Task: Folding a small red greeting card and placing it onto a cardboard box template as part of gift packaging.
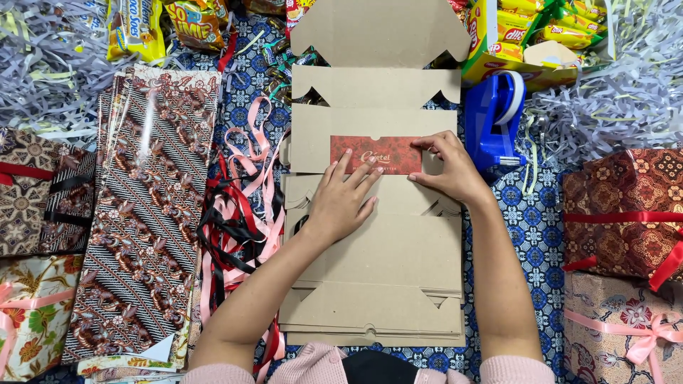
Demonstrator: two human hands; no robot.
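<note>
A flat, unfolded brown cardboard box [377,249] lies in front of me, flaps spread toward the far side. A red rectangular label [375,152] sits on one of its panels. My left hand [341,199] rests flat, fingers spread, its fingertips pressing the label's lower left edge. My right hand [448,167] pinches the label's right end between thumb and fingers. Both forearms reach in from the bottom, in pink sleeves.
A blue tape dispenser [494,117] stands right of the box. Pink, red and black ribbons [238,213] tangle at its left, beside patterned wrapping paper [146,206]. Wrapped gift boxes [626,213] sit at both sides. Snack packets [533,32] and shredded paper [612,107] lie at the back.
</note>
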